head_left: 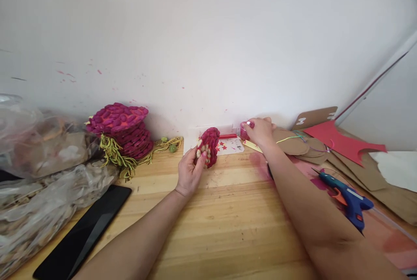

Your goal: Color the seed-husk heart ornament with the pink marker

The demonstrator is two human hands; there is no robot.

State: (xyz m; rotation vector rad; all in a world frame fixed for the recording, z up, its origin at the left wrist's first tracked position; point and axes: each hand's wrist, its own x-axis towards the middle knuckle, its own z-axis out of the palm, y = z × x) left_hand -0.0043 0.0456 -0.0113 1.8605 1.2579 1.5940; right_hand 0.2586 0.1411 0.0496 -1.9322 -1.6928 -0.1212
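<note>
My left hand [190, 171] pinches a half-magenta piece [212, 147] at twelve o'clock. My right hand [261, 130] bends over a pink cup [243, 133] at one, though whether it grips I can't tell. A magenta stack [128, 139] stands at eleven, a black slab [86, 232] lies at ten, a glue gun [350, 197] at two; red stars mark the white sheet [235, 146] beyond.

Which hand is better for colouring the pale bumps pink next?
Right, probably: the right hand is at the pink container, while the left hand is busy holding the bumpy piece.

Magenta and beige piece [213, 145], red-starred paper [235, 145]
</note>
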